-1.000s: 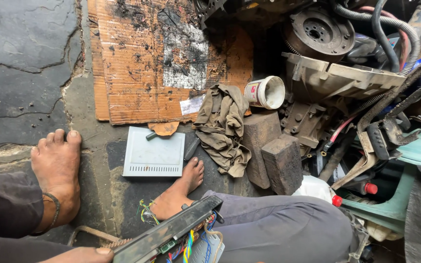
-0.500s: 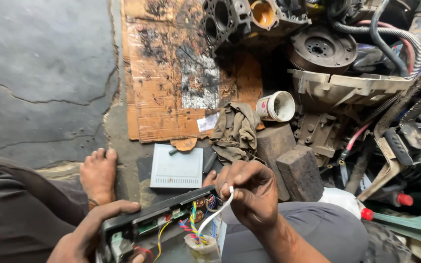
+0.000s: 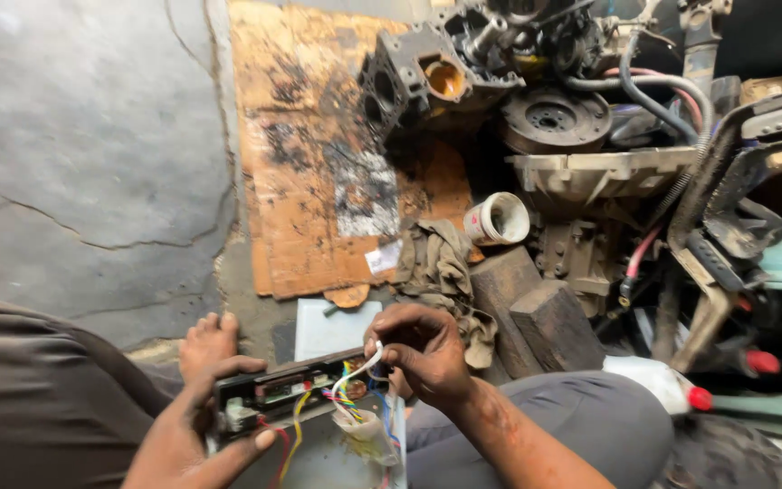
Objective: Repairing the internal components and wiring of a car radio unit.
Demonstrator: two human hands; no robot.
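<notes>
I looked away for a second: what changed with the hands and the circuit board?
The right hand came in and pinched the white wire; the left hand closed its grip on the dark oblong circuit board, now raised into fuller view. The oily cardboard sheet, white cup and wooden blocks stayed put.

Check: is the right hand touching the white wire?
Touching. The head view shows the right hand pinching the white wire between its fingertips above the black circuit unit.
</notes>
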